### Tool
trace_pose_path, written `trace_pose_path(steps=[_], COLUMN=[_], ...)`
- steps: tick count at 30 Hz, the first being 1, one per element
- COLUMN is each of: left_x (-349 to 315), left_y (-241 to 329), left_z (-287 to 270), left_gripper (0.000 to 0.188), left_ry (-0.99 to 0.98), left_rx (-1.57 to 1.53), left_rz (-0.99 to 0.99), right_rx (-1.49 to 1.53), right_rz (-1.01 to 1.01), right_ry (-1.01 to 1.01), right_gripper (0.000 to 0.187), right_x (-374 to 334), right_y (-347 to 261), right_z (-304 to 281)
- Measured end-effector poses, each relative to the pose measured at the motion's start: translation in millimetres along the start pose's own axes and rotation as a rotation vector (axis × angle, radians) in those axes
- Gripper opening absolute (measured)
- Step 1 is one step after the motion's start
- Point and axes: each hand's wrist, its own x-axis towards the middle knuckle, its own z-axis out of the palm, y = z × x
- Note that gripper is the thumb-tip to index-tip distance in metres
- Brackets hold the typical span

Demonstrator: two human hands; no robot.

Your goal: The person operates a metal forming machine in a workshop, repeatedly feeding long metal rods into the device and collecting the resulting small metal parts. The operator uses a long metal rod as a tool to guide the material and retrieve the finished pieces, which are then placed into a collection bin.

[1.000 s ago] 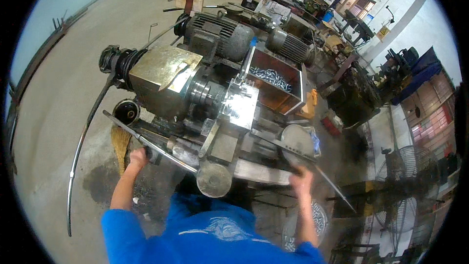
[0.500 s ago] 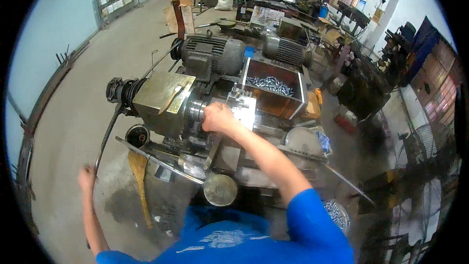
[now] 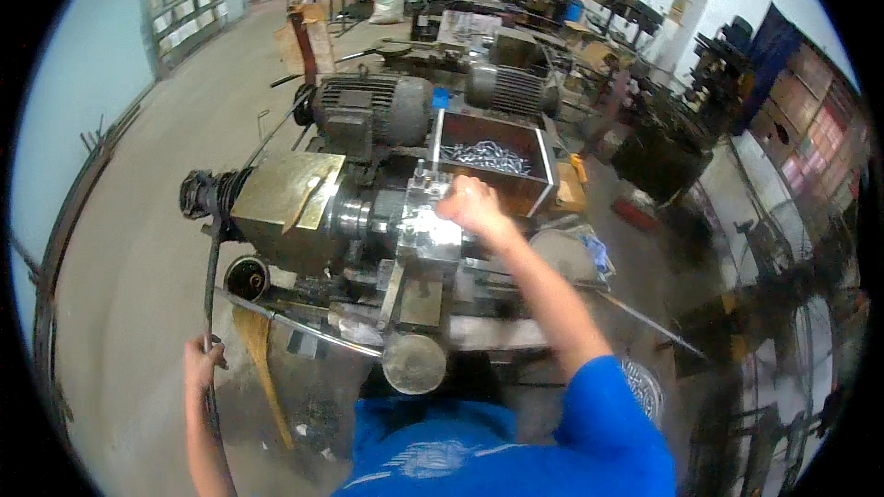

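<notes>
On the left, my left hand [image 3: 201,364] is closed round a long dark lever rod [image 3: 211,285] that runs up to the pulley end of a small lathe. My right hand [image 3: 471,206] is closed, just right of the bright metal tool block [image 3: 431,228]. Whatever its fingers may hold is hidden. Left of the block sits the shiny round spindle nose [image 3: 354,217], projecting from the headstock [image 3: 287,202]. A wooden stick [image 3: 308,202] lies on the headstock's flat top. Behind my right hand, an open box [image 3: 543,166] contains many small shiny metal parts [image 3: 488,157].
An electric motor [image 3: 373,110] stands behind the headstock. A round handwheel or disc [image 3: 414,364] sticks out toward me. A straw broom [image 3: 262,373] leans at the left, by a metal bar [image 3: 304,317]. At lower right, a basin [image 3: 645,391] contains small metal parts.
My right hand has moved right, from the spindle nose to beside the tool block. My left hand and the lever rod have shifted a little to the right. The view has turned slightly.
</notes>
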Motion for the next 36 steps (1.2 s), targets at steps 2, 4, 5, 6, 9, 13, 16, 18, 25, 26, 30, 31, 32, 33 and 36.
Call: trace_pose_path(steps=[2, 4, 5, 6, 9, 13, 16, 18, 25, 26, 30, 31, 32, 33, 36], left_x=[20, 30, 34, 35, 28, 41, 63, 40, 18, 20, 15, 12, 9, 35, 78], left_y=[-3, -1, 0, 2, 5, -22, -57, -26, 27, 25, 40, 44, 49, 9, -64], left_z=[1, 6, 7, 8, 15, 2, -17, -4, 42, 41, 51, 58, 64, 24, -27], left_gripper=[0.015, 0.021, 0.024, 0.026, 0.034, 0.027, 0.029, 0.029, 0.025, 0.026, 0.027, 0.026, 0.025, 0.023, 0.031], left_ry=[-0.106, -0.052, -0.024, -0.031, 0.017, 0.005, 0.094, 0.017, 0.182, 0.19, 0.172, 0.168, 0.166, 0.149, 0.069], left_rx=[-0.164, -0.07, -0.025, -0.076, -0.167, -0.174, -0.264, -0.261, -0.128, -0.117, -0.122, -0.108, -0.094, -0.169, -0.338], left_rz=[0.005, 0.095, 0.143, 0.107, -0.005, 0.002, -0.35, -0.298, -0.28, -0.291, -0.285, -0.293, -0.301, -0.339, -0.303], right_rx=[-0.083, 0.052, 0.097, 0.116, 0.252, 0.256, 0.224, 0.197, -0.037, -0.055, -0.02, -0.037, -0.054, -0.06, -0.138], right_rz=[0.112, 0.2, 0.188, 0.008, -0.2, -0.041, 0.247, 0.51, 1.383, 1.445, 1.43, 1.4, 1.369, 1.317, 1.235], right_ry=[0.001, -0.023, 0.047, 0.329, 0.669, 0.571, 0.618, 0.664, 0.137, 0.161, 0.118, 0.087, 0.058, 0.017, -0.178], right_gripper=[0.034, 0.035, 0.038, 0.038, 0.041, 0.039, 0.04, 0.037, 0.027, 0.03, 0.039, 0.039, 0.039, 0.039, 0.034], right_x=[5, 13, 19, 17, -24, -126, -224, -302, -479, -491, -474, -475, -475, -467, -443], right_y=[40, 83, 103, 120, 149, 212, 278, 332, 415, 424, 426, 438, 453, 464, 462], right_z=[-4, -19, -21, -22, -31, -28, -21, 12, 147, 163, 169, 174, 180, 188, 177])
